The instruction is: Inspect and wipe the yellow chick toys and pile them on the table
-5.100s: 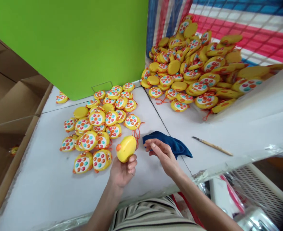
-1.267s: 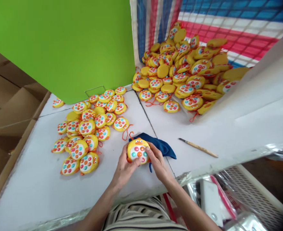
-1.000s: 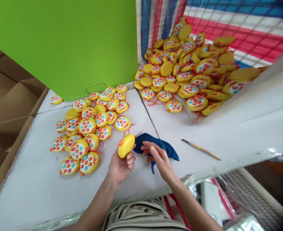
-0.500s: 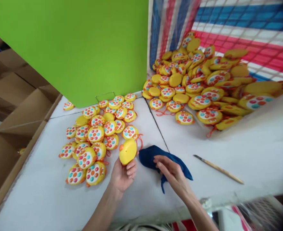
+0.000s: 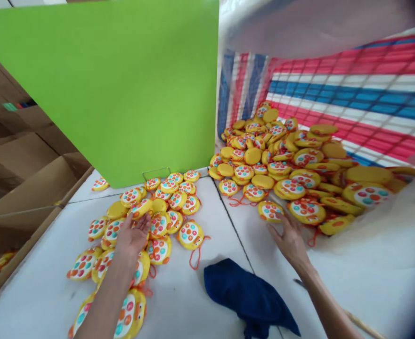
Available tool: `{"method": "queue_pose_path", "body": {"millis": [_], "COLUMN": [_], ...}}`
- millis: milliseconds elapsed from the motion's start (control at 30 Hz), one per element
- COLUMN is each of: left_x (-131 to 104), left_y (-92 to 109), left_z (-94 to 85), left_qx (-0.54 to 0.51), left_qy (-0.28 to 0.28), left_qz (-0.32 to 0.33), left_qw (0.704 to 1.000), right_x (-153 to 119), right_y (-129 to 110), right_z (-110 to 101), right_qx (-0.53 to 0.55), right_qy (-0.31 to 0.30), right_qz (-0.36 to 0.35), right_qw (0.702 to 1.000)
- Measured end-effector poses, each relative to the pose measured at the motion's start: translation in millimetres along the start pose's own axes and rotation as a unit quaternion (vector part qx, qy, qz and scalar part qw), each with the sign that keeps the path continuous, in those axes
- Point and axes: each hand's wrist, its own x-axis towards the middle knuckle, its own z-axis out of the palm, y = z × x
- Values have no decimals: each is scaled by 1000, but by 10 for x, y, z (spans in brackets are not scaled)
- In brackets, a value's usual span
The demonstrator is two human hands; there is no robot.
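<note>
Over the left pile of yellow duck-shaped toys [image 5: 189,234], my left hand [image 5: 134,235] is palm up, its fingertips at a toy [image 5: 142,207] with a dotted white face. Its fingers look spread rather than wrapped round the toy. My right hand [image 5: 288,238] reaches to a single toy [image 5: 269,211] at the near edge of the large heap, thumb and fingers apart at its right side. A dark blue cloth [image 5: 246,294] lies on the white table between my forearms.
A green board [image 5: 133,94] stands behind the left pile. The large toy heap [image 5: 288,188] lies before striped sheeting [image 5: 334,103] and netting. A wooden-handled tool [image 5: 362,324] is partly under my right forearm. Cardboard boxes [image 5: 20,160] stand at left.
My left hand has moved up and left to the pile and let go of the toy. My right hand has left the blue cloth for the heap's edge. The view has tilted up.
</note>
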Motion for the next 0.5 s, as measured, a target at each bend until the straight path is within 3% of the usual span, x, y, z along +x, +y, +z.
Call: {"method": "queue_pose_path", "body": {"millis": [133,267,333,400,500], "left_x": [-24,-170,-267,-372,-537], "left_y": [-29,-259,-447,-671,-1021], "left_z": [-66,-185,-239,-268,-234], "left_qx": [-11,30,50,66,94], "left_qy": [6,7,7,0,-36], "left_qz": [22,-3,-36,-78,-154], "left_qw": [1000,1000,998,995,983], "right_x": [169,289,306,254,47], "right_y": [-36,-69,-102,-173,-336], "right_z": [202,238,184,113,55], "right_qx": [-97,-141,-95,24,168], "right_qy": [-51,-62,-53,-62,-109], "right_qz": [82,97,91,76,49], "right_qw": [991,983,990,995,978]}}
